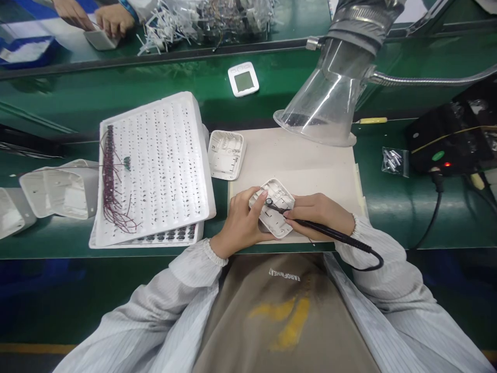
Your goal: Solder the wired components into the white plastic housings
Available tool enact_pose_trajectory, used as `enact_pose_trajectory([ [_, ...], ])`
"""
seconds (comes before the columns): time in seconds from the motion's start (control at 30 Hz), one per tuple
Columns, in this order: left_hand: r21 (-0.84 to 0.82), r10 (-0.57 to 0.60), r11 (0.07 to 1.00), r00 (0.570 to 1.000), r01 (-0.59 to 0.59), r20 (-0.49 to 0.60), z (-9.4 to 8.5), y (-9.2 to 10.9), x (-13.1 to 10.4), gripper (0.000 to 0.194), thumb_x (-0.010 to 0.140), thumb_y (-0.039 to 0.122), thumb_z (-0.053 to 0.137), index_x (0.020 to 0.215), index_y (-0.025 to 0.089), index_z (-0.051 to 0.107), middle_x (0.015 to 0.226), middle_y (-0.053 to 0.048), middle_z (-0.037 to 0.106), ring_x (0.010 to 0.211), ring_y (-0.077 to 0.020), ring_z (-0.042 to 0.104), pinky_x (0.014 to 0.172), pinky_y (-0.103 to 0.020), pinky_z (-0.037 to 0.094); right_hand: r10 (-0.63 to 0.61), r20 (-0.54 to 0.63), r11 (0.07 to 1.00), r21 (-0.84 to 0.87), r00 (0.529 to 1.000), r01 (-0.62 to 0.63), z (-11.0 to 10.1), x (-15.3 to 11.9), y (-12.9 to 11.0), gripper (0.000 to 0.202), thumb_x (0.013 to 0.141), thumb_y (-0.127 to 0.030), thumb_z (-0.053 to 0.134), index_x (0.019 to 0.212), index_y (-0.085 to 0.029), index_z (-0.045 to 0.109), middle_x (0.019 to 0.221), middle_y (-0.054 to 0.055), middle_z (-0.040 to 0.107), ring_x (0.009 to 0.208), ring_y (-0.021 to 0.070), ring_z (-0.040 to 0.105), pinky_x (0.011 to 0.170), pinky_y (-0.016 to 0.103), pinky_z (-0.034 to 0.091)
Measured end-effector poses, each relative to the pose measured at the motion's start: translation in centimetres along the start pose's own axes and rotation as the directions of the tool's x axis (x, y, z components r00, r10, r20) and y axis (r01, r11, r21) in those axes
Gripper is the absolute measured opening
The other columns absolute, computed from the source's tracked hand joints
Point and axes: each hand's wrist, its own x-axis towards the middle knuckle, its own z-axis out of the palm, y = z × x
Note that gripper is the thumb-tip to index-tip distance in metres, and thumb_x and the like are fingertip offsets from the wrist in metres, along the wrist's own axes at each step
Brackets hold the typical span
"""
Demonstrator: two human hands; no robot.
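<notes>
My left hand (246,215) is closed around the left side of a white plastic housing (280,220), its thumb over the rim. The housing is tilted, with its open, ribbed inside facing up. In my right hand (320,215) is a soldering iron (334,233) with a black handle and a cable looping back below the wrist. Its front end reaches over the inside of the housing, close to my left thumb; whether it touches cannot be seen. A similar white housing (227,154) lies beyond my left hand, at the edge of a pale work mat (272,150).
Stacked white trays (155,171) hold small parts and dark red wires (111,181). White bins (58,191) stand left. A clear funnel hood (326,98) overhangs the mat. A black box (450,137), a small bag (395,161) and a white display unit (243,79) lie around. A co-worker's hands (114,20) work opposite.
</notes>
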Motion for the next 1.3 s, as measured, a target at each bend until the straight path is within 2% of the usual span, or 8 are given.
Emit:
enact_pose_trajectory([
  [0.07, -0.001, -0.017, 1.0, 1.0, 0.017, 0.019, -0.05, 0.04, 0.01, 0.127, 0.067, 0.069, 0.08, 0.159, 0.024, 0.004, 0.149, -0.028, 0.029, 0.134, -0.0442, 0.039, 0.104, -0.058, 0.037, 0.001, 0.002, 1.0, -0.009, 1.0, -0.001, 0.08, 0.0, 0.01, 0.021, 0.1, -0.025, 0.048, 0.089, -0.019, 0.065, 0.076, 0.004, 0.065, 0.068, 0.0148, 0.06, 0.064, 0.026, 0.046],
  [0.13, -0.01, -0.033, 0.999, 0.998, 0.034, 0.046, -0.09, 0.08, 0.04, 0.128, 0.066, 0.07, 0.08, 0.158, 0.025, 0.003, 0.152, -0.028, 0.027, 0.134, -0.0451, 0.038, 0.104, -0.059, 0.036, 0.004, -0.008, 1.0, -0.002, 1.0, -0.004, 0.15, -0.04, 0.07, 0.021, 0.1, -0.025, 0.048, 0.09, -0.019, 0.065, 0.076, 0.004, 0.065, 0.067, 0.0144, 0.06, 0.063, 0.025, 0.045],
  [0.3, -0.018, -0.062, 0.998, 0.994, 0.064, 0.088, -0.15, 0.11, 0.08, 0.126, 0.068, 0.067, 0.08, 0.159, 0.024, 0.003, 0.151, -0.027, 0.034, 0.13, -0.0434, 0.042, 0.104, -0.057, 0.035, 0.009, -0.027, 1.0, 0.016, 1.0, -0.009, 0.24, -0.11, 0.16, 0.02, 0.1, -0.024, 0.049, 0.088, -0.019, 0.064, 0.075, 0.004, 0.063, 0.068, 0.0139, 0.06, 0.062, 0.025, 0.044],
  [0.43, -0.028, -0.058, 0.998, 0.995, 0.06, 0.075, -0.16, 0.1, 0.11, 0.129, 0.067, 0.067, 0.082, 0.159, 0.023, 0.004, 0.149, -0.027, 0.036, 0.129, -0.0435, 0.044, 0.102, -0.056, 0.036, 0.006, -0.027, 1.0, -0.005, 1.0, -0.006, 0.24, -0.03, 0.06, 0.022, 0.101, -0.024, 0.048, 0.087, -0.019, 0.064, 0.076, 0.004, 0.063, 0.068, 0.0139, 0.059, 0.062, 0.025, 0.044],
  [0.8, -0.015, -0.058, 0.998, 0.996, 0.06, 0.067, -0.19, 0.13, 0.02, 0.123, 0.068, 0.065, 0.081, 0.157, 0.025, 0.006, 0.15, -0.025, 0.034, 0.128, -0.0421, 0.044, 0.102, -0.056, 0.037, 0.025, -0.031, 1.0, -0.006, 0.999, -0.026, 0.47, -0.05, 0.06, 0.024, 0.101, -0.024, 0.046, 0.085, -0.02, 0.063, 0.073, 0.002, 0.06, 0.065, 0.0131, 0.056, 0.061, 0.025, 0.041],
  [1.07, -0.01, -0.067, 0.998, 0.996, 0.068, 0.055, -0.04, 0.08, -0.12, 0.124, 0.064, 0.067, 0.083, 0.156, 0.027, 0.01, 0.15, -0.024, 0.036, 0.127, -0.0428, 0.045, 0.101, -0.056, 0.036, 0.046, -0.051, 0.999, 0.015, 0.998, -0.046, 0.27, 0.16, -0.18, 0.027, 0.1, -0.022, 0.046, 0.076, -0.02, 0.057, 0.065, -0.001, 0.053, 0.059, 0.0118, 0.05, 0.057, 0.025, 0.036],
  [1.3, -0.007, -0.051, 0.999, 0.998, 0.052, 0.042, -0.1, 0.13, -0.04, 0.123, 0.065, 0.067, 0.082, 0.156, 0.025, 0.011, 0.148, -0.025, 0.037, 0.126, -0.0424, 0.046, 0.1, -0.055, 0.037, 0.039, -0.069, 0.998, 0.042, 0.997, -0.036, 0.34, 0.21, 0.11, 0.025, 0.1, -0.022, 0.047, 0.08, -0.019, 0.061, 0.066, 0.0, 0.058, 0.06, 0.0119, 0.054, 0.058, 0.025, 0.038],
])
